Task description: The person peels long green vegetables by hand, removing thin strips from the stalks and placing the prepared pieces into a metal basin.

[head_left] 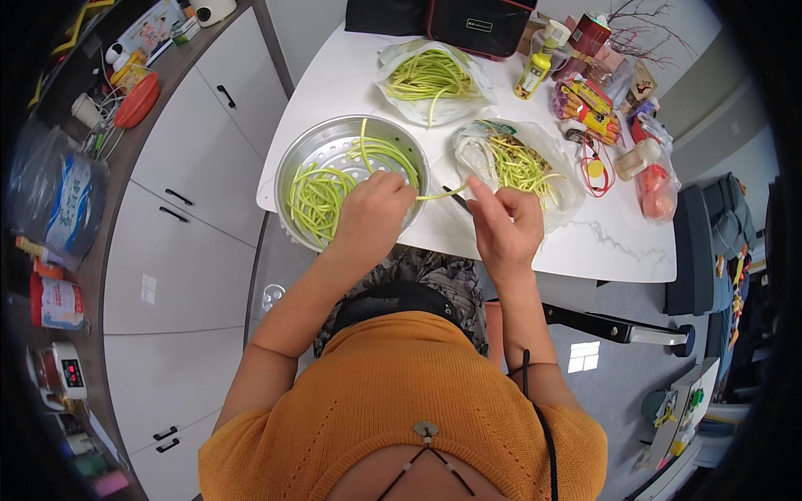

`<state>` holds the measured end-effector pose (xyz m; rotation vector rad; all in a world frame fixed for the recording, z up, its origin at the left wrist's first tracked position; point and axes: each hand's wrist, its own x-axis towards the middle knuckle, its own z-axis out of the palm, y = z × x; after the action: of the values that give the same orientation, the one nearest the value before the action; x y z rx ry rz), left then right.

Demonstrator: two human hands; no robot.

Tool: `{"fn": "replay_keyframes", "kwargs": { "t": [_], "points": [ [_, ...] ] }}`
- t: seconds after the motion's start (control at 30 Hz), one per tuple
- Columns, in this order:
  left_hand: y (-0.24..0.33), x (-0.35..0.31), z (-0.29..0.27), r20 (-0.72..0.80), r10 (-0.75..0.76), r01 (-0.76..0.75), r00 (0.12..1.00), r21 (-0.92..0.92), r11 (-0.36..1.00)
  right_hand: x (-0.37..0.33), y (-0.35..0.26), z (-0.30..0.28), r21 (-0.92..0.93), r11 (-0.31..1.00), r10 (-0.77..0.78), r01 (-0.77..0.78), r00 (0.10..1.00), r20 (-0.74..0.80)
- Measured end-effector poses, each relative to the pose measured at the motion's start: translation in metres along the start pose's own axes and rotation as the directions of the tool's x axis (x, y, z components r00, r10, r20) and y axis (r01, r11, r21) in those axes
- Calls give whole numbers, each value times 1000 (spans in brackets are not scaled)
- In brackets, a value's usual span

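Observation:
A single garlic scape (434, 197) stretches between my two hands. My left hand (374, 213) grips one end in closed fingers, over the near right rim of a perforated metal basin (281, 159). My right hand (507, 230) pinches the other end between thumb and fingers, in front of a plastic bag (568, 179). Curled garlic scapes (316, 200) fill the basin's left side, with a looser bunch (386, 154) on its right. Inside the bag beside my right hand lie pale green trimmings (526, 167). Farther back, an open bag holds a bundle of long garlic scapes (430, 75).
The white table (622, 242) has a yellow bottle (532, 77), packaged sausages (585, 108), a jar (637, 159) and a bag of round pinkish things (657, 190) at its right. A black case (480, 25) stands at the back. White cabinets (180, 267) line the left.

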<state>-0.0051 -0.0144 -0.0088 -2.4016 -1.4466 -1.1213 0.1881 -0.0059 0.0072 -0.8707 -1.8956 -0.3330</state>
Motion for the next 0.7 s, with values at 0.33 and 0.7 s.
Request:
{"fn": "replay_keyframes", "kwargs": {
  "t": [0.33, 0.7],
  "points": [
    [7, 3, -1, 7, 49, -49, 999, -49, 998, -10, 11, 15, -11, 1000, 10, -7, 943, 333],
    [19, -3, 7, 57, -235, 233, 970, -481, 845, -31, 11, 27, 684, 314, 584, -658, 702, 407]
  ]
}}
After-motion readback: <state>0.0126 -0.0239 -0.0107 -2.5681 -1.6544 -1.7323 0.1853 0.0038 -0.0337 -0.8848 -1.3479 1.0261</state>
